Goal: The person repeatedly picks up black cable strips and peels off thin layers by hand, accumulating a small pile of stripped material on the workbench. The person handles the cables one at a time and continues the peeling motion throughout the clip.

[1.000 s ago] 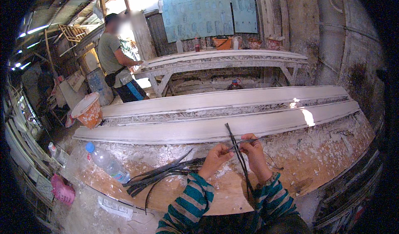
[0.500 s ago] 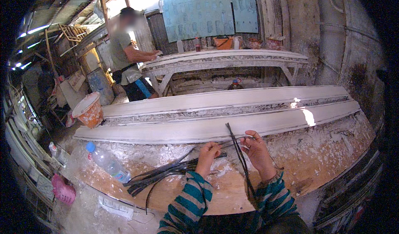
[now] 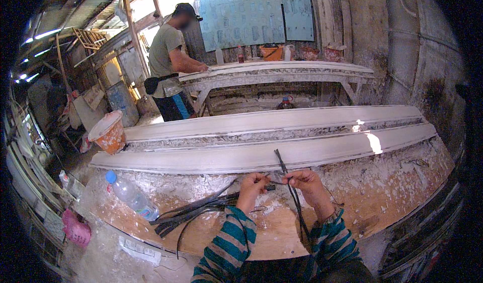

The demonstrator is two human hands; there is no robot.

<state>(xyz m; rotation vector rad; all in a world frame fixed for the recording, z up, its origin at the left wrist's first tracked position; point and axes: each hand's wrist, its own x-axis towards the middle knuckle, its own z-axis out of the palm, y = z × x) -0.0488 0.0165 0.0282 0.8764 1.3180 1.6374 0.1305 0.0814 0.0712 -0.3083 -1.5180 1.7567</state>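
One plastic bottle point(image 3: 132, 197) lies at your left on the worktop point(image 3: 402, 182), then a bundle of dark strips point(image 3: 193, 213). Your left hand point(image 3: 251, 186) and right hand point(image 3: 308, 182), near together, each pinch one thin black strip point(image 3: 292, 192) above the worktop.

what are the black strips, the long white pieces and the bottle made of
Strips: thin, black and bending, seemingly plastic strapping or rubber; unclear which. Both hands, left hand and right hand, grip them. White pieces: matte, chalky, with crumbly edges, likely cast plaster. Bottle: clear plastic with a blue cap.
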